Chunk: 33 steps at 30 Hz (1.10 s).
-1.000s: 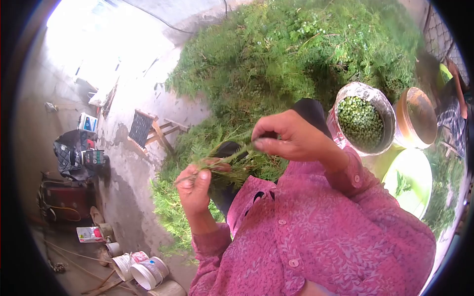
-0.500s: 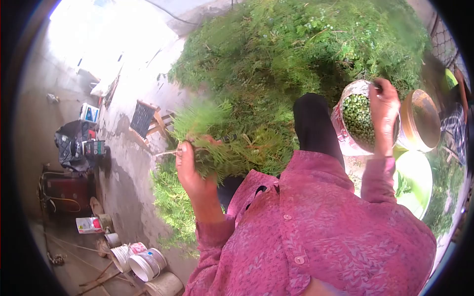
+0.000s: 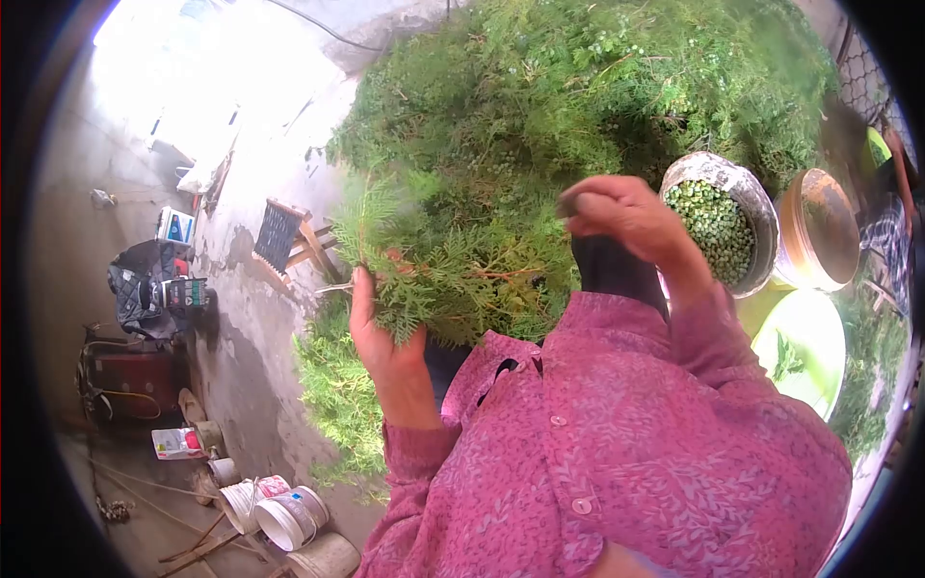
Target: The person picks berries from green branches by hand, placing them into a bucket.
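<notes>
My left hand (image 3: 385, 352) is closed around the woody stem of a leafy evergreen branch (image 3: 434, 279), whose flat green sprays spread to the right over my lap. The bare stem end sticks out to the left of my thumb. Over my dark-trousered knee is my right hand (image 3: 626, 212), fingers curled together and tips slightly blurred; what they hold, if anything, I cannot make out. Just right of that hand stands a whitish bucket (image 3: 761, 202) with many small green cones (image 3: 711, 226) in it.
A large heap of evergreen branches (image 3: 578, 106) rises in front. Beside the bucket are a tan-rimmed tub (image 3: 795, 231) and a light green basin (image 3: 819, 347). On the left are a small stool (image 3: 279, 236), white buckets (image 3: 279, 525) and a dark bag (image 3: 140, 289).
My right hand has moved left from above the bucket to over my knee, uncovering more of the green cones. My left hand still holds the branch, which has shifted slightly.
</notes>
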{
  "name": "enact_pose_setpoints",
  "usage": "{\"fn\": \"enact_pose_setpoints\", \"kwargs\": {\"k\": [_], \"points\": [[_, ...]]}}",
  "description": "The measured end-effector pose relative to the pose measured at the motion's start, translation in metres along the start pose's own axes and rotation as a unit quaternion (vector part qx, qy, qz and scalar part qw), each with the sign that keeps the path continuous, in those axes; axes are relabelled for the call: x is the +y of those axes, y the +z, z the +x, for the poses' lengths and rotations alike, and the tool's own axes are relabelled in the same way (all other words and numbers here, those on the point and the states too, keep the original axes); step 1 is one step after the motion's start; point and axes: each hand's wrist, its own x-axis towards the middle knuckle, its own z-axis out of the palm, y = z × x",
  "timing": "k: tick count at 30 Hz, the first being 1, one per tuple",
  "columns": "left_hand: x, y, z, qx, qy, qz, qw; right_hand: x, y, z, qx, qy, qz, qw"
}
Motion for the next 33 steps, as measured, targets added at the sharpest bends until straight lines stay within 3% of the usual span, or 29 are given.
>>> {"fn": "enact_pose_setpoints", "kwargs": {"k": [2, 6, 8, 14, 18, 21, 24, 27, 29, 33], "points": [[0.002, 0.000, -0.003, -0.013, -0.003, 0.010, 1.000, -0.004, 0.025, 0.008, -0.084, 0.016, -0.013, 0.996], [0.003, -0.001, -0.006, 0.003, 0.014, 0.026, 1.000, 0.006, 0.050, 0.016, -0.103, 0.009, -0.006, 0.995], [0.004, -0.002, -0.008, 0.004, 0.023, 0.026, 0.999, 0.009, 0.051, 0.015, -0.127, 0.118, 0.102, 0.980], [0.002, -0.007, -0.008, -0.020, 0.030, 0.048, 0.998, 0.019, 0.052, 0.016, -0.193, 0.102, 0.238, 0.946], [0.008, -0.005, -0.008, -0.008, 0.031, 0.081, 0.996, 0.023, 0.057, 0.013, -0.177, 0.114, 0.283, 0.936], [0.009, -0.008, -0.005, 0.034, 0.024, 0.069, 0.997, 0.027, 0.061, 0.010, -0.177, 0.086, 0.243, 0.950], [0.006, -0.015, -0.004, -0.013, 0.006, 0.094, 0.995, 0.029, 0.056, 0.005, -0.143, 0.082, 0.244, 0.956], [0.012, -0.015, -0.005, 0.042, 0.045, 0.128, 0.990, 0.045, 0.031, -0.003, -0.123, 0.126, 0.209, 0.962], [0.043, -0.028, 0.001, 0.043, 0.131, 0.097, 0.986, 0.053, -0.002, -0.007, -0.088, 0.140, 0.398, 0.902], [0.047, -0.018, 0.001, 0.043, 0.138, 0.073, 0.987, 0.043, 0.010, -0.014, 0.012, 0.169, 0.335, 0.927]]}}
